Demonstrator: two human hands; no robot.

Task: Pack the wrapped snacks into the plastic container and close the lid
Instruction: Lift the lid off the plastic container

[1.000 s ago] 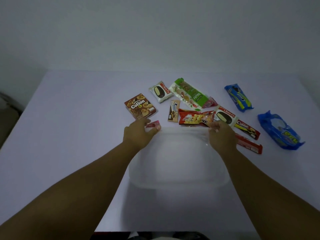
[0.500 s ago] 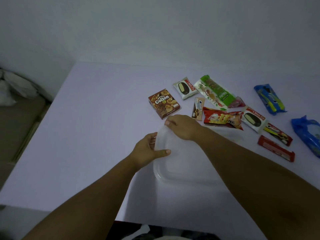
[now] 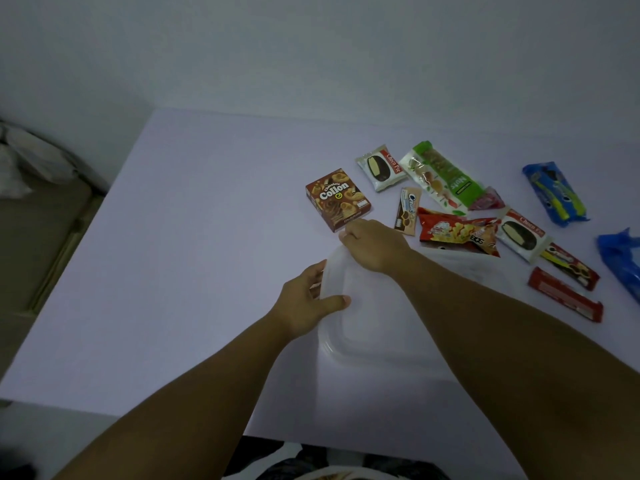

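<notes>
A clear plastic container (image 3: 460,263) sits in the middle of the white table, its translucent lid (image 3: 370,323) on top. My left hand (image 3: 308,299) grips the lid's left rim, thumb on top and fingers under the edge. My right hand (image 3: 375,244) reaches across and holds the lid's far left corner. Wrapped snacks lie beyond and to the right: a brown Collon box (image 3: 337,199), a Choco Pie (image 3: 381,168), a green nut bar (image 3: 440,178), a small Oreo pack (image 3: 408,211), a red snack bag (image 3: 457,232), and a red bar (image 3: 564,294).
More snacks lie at the right: a second Choco Pie (image 3: 523,233), a red Oreo wrapper (image 3: 569,266), a blue Oreo pack (image 3: 554,194) and a blue bag (image 3: 620,261) at the frame edge. The table's left edge drops to a mattress (image 3: 34,209). A wall stands behind.
My right hand crossed from the container's far right corner to its far left corner. My left hand slid down to the left rim. Since half a second ago both hands have stayed put.
</notes>
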